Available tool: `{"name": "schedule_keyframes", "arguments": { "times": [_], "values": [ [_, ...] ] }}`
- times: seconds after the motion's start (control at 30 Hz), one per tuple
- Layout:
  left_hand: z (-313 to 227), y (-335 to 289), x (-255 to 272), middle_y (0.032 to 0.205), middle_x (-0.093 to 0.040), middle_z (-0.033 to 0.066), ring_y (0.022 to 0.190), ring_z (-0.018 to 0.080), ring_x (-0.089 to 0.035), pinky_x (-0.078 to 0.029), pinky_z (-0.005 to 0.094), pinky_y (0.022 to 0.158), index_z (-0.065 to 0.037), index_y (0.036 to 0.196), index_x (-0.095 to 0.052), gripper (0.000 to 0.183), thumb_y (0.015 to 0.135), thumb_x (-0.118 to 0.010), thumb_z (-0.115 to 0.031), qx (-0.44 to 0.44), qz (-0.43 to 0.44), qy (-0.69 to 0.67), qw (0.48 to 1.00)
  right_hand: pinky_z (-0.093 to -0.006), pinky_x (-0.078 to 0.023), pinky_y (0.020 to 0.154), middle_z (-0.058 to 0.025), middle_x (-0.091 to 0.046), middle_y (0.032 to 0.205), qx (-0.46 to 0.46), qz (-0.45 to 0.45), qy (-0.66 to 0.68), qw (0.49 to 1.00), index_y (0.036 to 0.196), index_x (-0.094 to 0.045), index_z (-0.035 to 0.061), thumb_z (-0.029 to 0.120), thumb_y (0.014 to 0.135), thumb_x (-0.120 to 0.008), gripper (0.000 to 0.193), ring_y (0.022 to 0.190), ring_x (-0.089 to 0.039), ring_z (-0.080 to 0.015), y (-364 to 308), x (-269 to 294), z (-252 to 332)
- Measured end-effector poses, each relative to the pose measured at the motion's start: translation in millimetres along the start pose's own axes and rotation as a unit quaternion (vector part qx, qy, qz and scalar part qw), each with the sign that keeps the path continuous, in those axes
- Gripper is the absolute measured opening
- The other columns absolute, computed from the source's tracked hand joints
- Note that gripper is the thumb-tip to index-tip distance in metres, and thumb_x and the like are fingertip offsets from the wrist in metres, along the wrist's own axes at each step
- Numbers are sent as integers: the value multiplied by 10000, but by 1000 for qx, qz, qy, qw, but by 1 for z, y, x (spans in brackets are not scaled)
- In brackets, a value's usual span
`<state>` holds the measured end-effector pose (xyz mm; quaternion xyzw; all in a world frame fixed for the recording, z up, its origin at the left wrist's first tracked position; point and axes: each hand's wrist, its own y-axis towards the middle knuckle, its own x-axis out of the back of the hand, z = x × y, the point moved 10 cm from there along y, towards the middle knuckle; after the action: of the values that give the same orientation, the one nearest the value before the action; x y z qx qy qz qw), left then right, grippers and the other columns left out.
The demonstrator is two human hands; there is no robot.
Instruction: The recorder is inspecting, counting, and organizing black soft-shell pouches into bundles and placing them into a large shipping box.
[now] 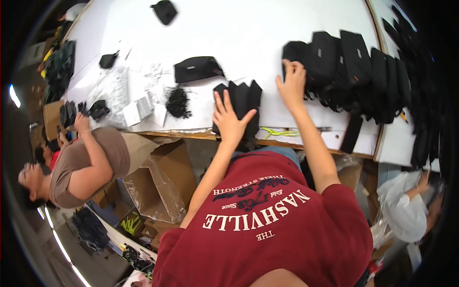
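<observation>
My left hand point(228, 119) lies with fingers spread on a small group of black fabric pouches point(248, 98) near the table's front edge. My right hand point(292, 83) is raised to the right of it, thumb apart and fingers slightly bent. Its fingertips are at the left end of a long row of black pouches point(322, 60); whether they press on the fabric is unclear. Another black pouch point(196, 69) lies flat beyond my left hand. Between my arms, by the table edge, rests a yellow-green handled tool point(279, 133), perhaps thread snips.
A heap of black trimmings point(178, 101) and white paper pieces point(138, 111) lie left on the white table point(248, 28). One black pouch point(165, 12) sits at the far side. A co-worker point(86, 158) handles black items at left; another person point(406, 205) is at right.
</observation>
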<state>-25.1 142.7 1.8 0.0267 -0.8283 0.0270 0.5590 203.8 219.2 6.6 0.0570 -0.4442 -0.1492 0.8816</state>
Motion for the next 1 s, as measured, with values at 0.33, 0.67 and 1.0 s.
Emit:
{"name": "schedule_keyframes", "arguments": {
  "times": [0.33, 0.67, 1.0],
  "values": [
    [-3, -17, -17, 1550, -74, 173, 1285, 480, -272, -235, 618, 1008, -149, 1495, -163, 1098, 649, -699, -597, 15, -31, -22, 999, -323, -451, 813, -109, -552, 1023, -30, 13, 79, 996, 1350, -453, 97, 27, 773, -562, 592, 862, -542, -247, 41, 5, -60],
    [1, -4, 0, 1522, -179, 212, 1355, 481, -205, -218, 632, 1041, -84, 1477, -212, 1040, 694, -678, -587, -5, -28, -41, 999, -319, -478, 722, -140, -561, 1061, 4, 107, 227, 968, 1344, -445, 35, 42, 739, -555, 615, 782, -545, -220, -77, 14, 42],
    [-3, -4, -17, 1536, -90, 207, 1391, 468, -98, -119, 644, 1067, -66, 1488, -136, 1050, 756, -624, -638, -3, 2, 6, 1000, -359, -480, 864, -296, -522, 1177, -260, 212, 374, 865, 1490, -145, 74, 410, 870, -648, 866, 1022, -595, -296, -142, -54, -11]
  ]
}}
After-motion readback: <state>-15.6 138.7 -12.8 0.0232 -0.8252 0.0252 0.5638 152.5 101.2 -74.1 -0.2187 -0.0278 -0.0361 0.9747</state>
